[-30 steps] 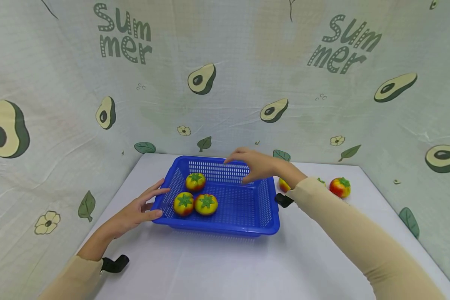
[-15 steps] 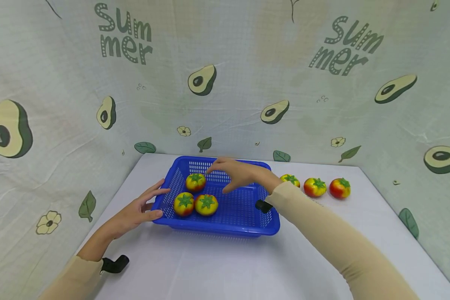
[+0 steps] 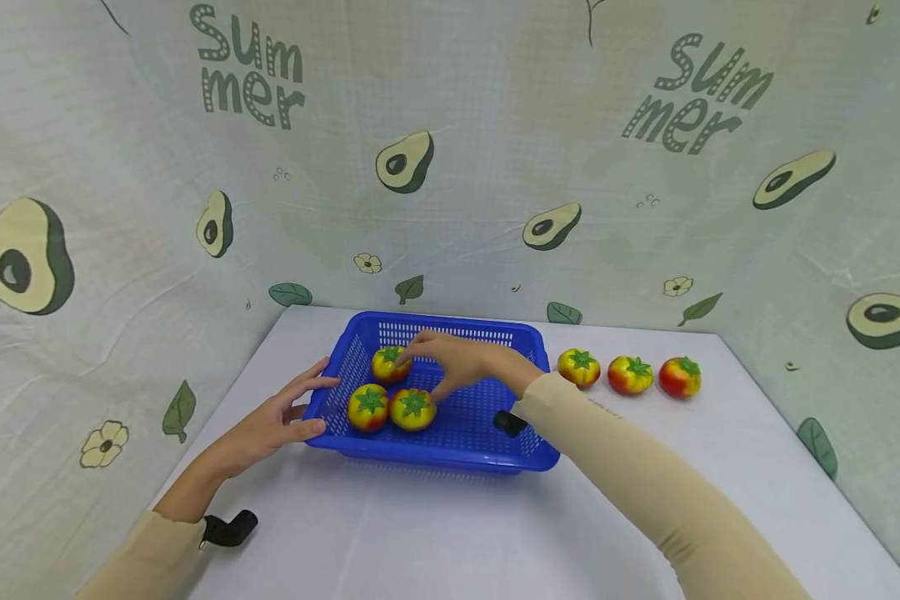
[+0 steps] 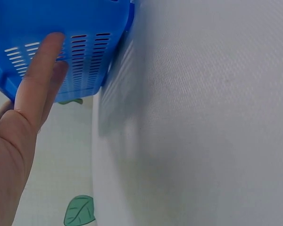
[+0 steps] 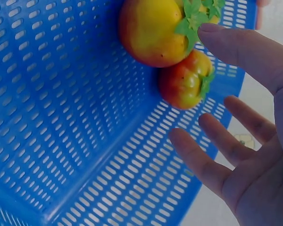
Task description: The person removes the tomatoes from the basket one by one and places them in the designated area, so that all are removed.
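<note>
At the left, the left hand [image 3: 270, 423] rests at the left end of the blue basket [image 3: 435, 455], which stands by the table's [image 3: 435, 533] far edge, nearer its far-left corner. Its fingers are apart and fairly straight against the wall and rim, with the thumb by the near-left corner; hand and basket have not shifted.

Inside, towards the basket's left end, are three fruits: the back fruit [image 3: 387, 369], the front-left fruit [image 3: 364, 410] and the front-right fruit [image 3: 411, 412], all unmoved.

The right hand [image 3: 457, 360] has just come left from over the basket's middle. Its fingers are apart and slightly bent, holding nothing: the index reaches over the back fruit, the thumb by the front-right one. Whether they touch, I cannot tell. The shift seems to put both fruits within its grasp.

Right of the basket, three more fruits [image 3: 630, 377] sit in a row towards the table's far-right corner.
</note>
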{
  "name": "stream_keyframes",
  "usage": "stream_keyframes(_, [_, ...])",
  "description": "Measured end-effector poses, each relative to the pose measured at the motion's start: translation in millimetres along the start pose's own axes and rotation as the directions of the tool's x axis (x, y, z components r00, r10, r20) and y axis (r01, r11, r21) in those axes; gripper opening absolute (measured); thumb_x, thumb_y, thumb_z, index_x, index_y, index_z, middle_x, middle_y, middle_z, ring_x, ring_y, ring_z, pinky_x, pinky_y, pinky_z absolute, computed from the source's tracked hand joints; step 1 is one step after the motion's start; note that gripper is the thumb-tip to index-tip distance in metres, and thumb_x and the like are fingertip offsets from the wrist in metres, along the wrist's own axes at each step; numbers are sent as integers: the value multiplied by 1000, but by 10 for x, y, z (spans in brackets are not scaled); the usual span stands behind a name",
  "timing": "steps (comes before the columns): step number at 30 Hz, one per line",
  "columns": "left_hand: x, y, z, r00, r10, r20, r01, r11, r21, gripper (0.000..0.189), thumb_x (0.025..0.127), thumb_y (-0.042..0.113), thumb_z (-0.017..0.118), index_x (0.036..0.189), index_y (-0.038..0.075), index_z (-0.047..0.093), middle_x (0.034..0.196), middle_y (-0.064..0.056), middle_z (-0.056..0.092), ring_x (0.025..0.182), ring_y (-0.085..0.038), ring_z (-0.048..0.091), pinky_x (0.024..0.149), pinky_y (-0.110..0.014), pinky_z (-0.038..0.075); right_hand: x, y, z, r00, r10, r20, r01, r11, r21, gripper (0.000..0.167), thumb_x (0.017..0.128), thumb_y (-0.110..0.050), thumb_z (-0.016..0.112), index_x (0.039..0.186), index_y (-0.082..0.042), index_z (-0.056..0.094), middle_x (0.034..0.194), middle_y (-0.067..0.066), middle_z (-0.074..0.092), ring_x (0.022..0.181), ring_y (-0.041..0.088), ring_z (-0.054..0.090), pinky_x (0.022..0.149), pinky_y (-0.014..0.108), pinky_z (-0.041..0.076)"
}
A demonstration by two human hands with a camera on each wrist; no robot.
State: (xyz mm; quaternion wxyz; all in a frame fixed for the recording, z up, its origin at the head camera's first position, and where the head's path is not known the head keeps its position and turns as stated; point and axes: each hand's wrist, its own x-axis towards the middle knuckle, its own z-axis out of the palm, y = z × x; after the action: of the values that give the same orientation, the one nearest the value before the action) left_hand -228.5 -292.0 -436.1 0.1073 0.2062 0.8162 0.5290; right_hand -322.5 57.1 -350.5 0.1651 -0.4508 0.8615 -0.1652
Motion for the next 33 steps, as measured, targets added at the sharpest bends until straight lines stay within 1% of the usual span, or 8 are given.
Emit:
stream_keyframes(6, [-8, -7, 1, 1000, 3, 1, -3, 1000, 3, 60, 105, 19, 67, 160, 19, 45, 180, -4, -1, 148, -66, 31, 105, -55, 56, 49, -12, 61, 999, -3, 34, 3, 1000, 3, 69, 91, -14, 86, 153, -15, 56, 155, 7, 48, 146, 28, 45, 122, 46, 41])
stream_keyframes(11, [-11, -19, 2, 1000, 4, 3, -4, 1000, 1, 60, 105, 19, 67, 160, 20, 45, 180, -4, -1, 148, -65, 31, 106, -58, 54, 86, -39, 108, 997, -18, 75, 19, 1000, -12, 65, 90, -16, 87, 149, -14, 59, 158, 8, 47, 149, 28, 41, 124, 47, 37])
stream_keyframes(15, [-15, -29, 4, 1000, 3, 4, -3, 1000, 3, 59, 105, 20, 67, 160, 20, 45, 180, -4, -1, 148, -65, 32, 107, -59, 54, 114, -52, 148, 995, -16, 97, 18, 999, -28, 63, 90, -17, 88, 147, -16, 61, 161, 6, 46, 151, 26, 39, 125, 47, 36])
stream_keyframes(20, [-20, -44, 4, 1000, 9, 8, -9, 1000, 1, 59, 105, 19, 67, 160, 20, 45, 180, -3, -1, 149, -64, 31, 109, -60, 52, 150, -63, 198, 992, -28, 119, 31, 999, -28, 60, 90, -14, 87, 145, -18, 63, 160, 5, 48, 152, 26, 39, 125, 45, 37])
stream_keyframes(24, [-28, -60, -4, 1000, 16, 8, -16, 1000, 9, 59, 105, 19, 67, 160, 20, 45, 180, -3, -1, 150, -63, 29, 110, -62, 50, 151, -110, 226, 991, -10, 133, 12, 1000, -12, 57, 90, -11, 86, 142, -21, 65, 159, 3, 49, 152, 25, 39, 124, 45, 39])
stream_keyframes(27, [-35, -68, -11, 1000, 23, 10, -23, 1000, 12, 59, 105, 19, 67, 160, 20, 45, 180, -4, -1, 150, -63, 29, 110, -61, 50, 149, -144, 246, 991, 11, 136, -9, 1000, -15, 56, 90, -10, 86, 141, -23, 66, 159, 3, 50, 150, 25, 41, 123, 45, 40])
stream_keyframes(33, [-53, -75, -27, 999, 29, 17, -30, 999, 14, 59, 105, 20, 67, 160, 19, 45, 180, -4, -1, 149, -64, 31, 107, -52, 55, 170, -157, 302, 988, 25, 152, -22, 1000, -18, 58, 90, -9, 85, 142, -24, 65, 158, 2, 50, 147, 23, 44, 122, 41, 41])
